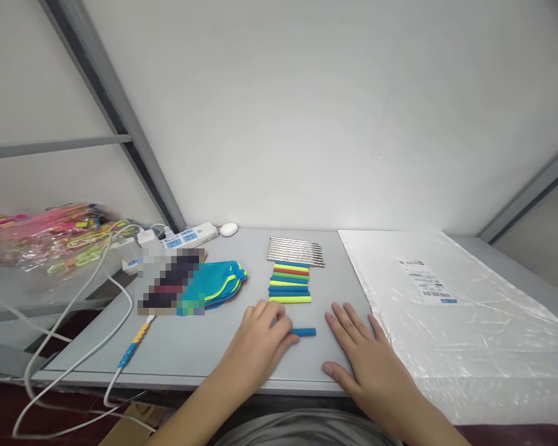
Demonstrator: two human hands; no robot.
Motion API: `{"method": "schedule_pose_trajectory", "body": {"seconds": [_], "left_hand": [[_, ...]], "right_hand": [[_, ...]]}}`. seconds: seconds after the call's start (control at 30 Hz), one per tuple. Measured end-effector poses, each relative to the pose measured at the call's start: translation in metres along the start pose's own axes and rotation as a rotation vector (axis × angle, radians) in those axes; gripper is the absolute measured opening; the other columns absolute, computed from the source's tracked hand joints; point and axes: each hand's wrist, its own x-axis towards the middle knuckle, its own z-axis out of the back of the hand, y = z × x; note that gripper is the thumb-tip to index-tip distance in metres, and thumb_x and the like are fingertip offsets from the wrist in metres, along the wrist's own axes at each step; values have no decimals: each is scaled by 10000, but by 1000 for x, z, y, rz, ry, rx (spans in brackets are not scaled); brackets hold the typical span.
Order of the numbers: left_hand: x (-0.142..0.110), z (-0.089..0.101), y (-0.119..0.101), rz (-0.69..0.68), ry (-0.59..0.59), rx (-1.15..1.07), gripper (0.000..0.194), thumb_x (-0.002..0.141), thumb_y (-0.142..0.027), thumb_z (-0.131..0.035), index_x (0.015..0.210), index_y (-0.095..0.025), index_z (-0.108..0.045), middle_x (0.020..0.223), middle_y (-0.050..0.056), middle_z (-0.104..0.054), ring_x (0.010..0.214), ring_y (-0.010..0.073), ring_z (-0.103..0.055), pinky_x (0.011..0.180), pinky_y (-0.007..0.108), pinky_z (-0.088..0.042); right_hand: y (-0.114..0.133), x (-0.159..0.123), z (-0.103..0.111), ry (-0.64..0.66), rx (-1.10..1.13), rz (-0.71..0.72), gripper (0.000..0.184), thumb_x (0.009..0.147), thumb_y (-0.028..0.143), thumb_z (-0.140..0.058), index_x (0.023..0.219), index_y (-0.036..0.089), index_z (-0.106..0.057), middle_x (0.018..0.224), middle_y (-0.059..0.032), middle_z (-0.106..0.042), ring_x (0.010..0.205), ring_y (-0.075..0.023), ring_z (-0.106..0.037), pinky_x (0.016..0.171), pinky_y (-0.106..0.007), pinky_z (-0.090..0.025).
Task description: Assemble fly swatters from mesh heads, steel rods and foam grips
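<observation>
My left hand (265, 334) is closed around one end of a short blue tube (305, 332) lying just above the grey table; the fingers hide that end. Flat on the table with its fingers spread, my right hand (360, 353) holds nothing and lies beside the edge of a white plastic bag (446, 310). Beyond my left hand lies a column of short coloured tubes (289, 289) in blue, yellow, green and red. Behind them is a row of thin silver metal rods (295, 251), side by side.
Blue cloth pieces with yellow edging (218, 282) lie left of the tubes, near a blurred-out item (172, 282). A white power strip (186, 238) and loose white cables (106, 272) occupy the left side. Clear-bagged colourful items (60, 235) sit further left. A grey table edge (307, 387) runs before me.
</observation>
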Motion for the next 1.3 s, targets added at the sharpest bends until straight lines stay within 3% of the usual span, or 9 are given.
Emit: {"method": "schedule_pose_trajectory", "body": {"seconds": [0.17,0.3,0.53,0.67,0.77,0.97,1.07,1.17,1.3], "left_hand": [[3,-1,0,62,45,87,239,1007,-224,-429,890,-208,-636,842,37,-598,800,193,-527,688,343,-339],[3,-3,2,63,89,30,285,1024,-274,-387,942,-211,-652,827,36,-609,786,186,-554,719,343,-386],[3,7,-3,44,188,-130,238,988,-337,-469,1151,-248,-619,1128,74,-596,1037,241,-530,880,397,-419],[0,15,-10,22,244,-129,341,974,-361,-503,1308,-299,-533,1333,75,-522,1200,274,-460,984,457,-372],[0,18,-10,14,257,-149,378,970,-364,-509,1344,-312,-511,1374,74,-503,1228,278,-448,1019,469,-349],[0,24,-10,35,233,-231,331,958,-348,-543,1285,-300,-550,1344,48,-528,1234,246,-451,1041,417,-330],[-1,23,-9,69,213,-231,180,965,-342,-531,1092,-245,-615,1144,36,-609,1107,214,-514,962,370,-369],[-1,16,-5,166,203,-73,267,996,-349,-445,829,-200,-590,881,30,-615,902,212,-553,806,363,-383],[0,9,2,297,173,127,327,1004,-378,-385,835,-188,-589,836,60,-614,824,244,-572,730,388,-361]], "right_hand": [[-2,-1,-3,-23,22,14,716,952,661,-280,1556,299,-155,1620,7,-99,1497,-296,-85,1178,-606,-122],[-3,-1,-3,-42,25,21,705,954,645,-306,1555,301,-173,1621,-7,-128,1494,-305,-111,1176,-603,-138],[0,1,-7,-79,-18,-62,758,948,666,-268,1562,232,-171,1621,-34,-98,1497,-297,-79,1184,-572,-139],[9,7,-7,-46,-50,-100,744,952,654,-252,1554,218,-224,1620,-60,-92,1494,-326,-54,1164,-615,-128],[15,16,-6,-30,-64,-105,742,954,644,-260,1553,207,-234,1619,-98,-87,1491,-335,-39,1158,-621,-112],[17,28,-7,-49,-52,-50,769,943,676,-241,1557,214,-218,1620,-124,-99,1493,-313,-43,1165,-591,-113],[15,27,-7,-67,-53,-41,754,944,674,-249,1554,230,-234,1622,-108,-118,1495,-297,-70,1172,-574,-121],[14,25,-7,-76,-54,-38,741,952,661,-247,1557,236,-220,1624,-96,-119,1496,-288,-80,1176,-563,-130],[14,25,-7,-55,-73,-48,737,956,654,-232,1560,234,-206,1626,-88,-99,1499,-272,-54,1179,-555,-126]]}}
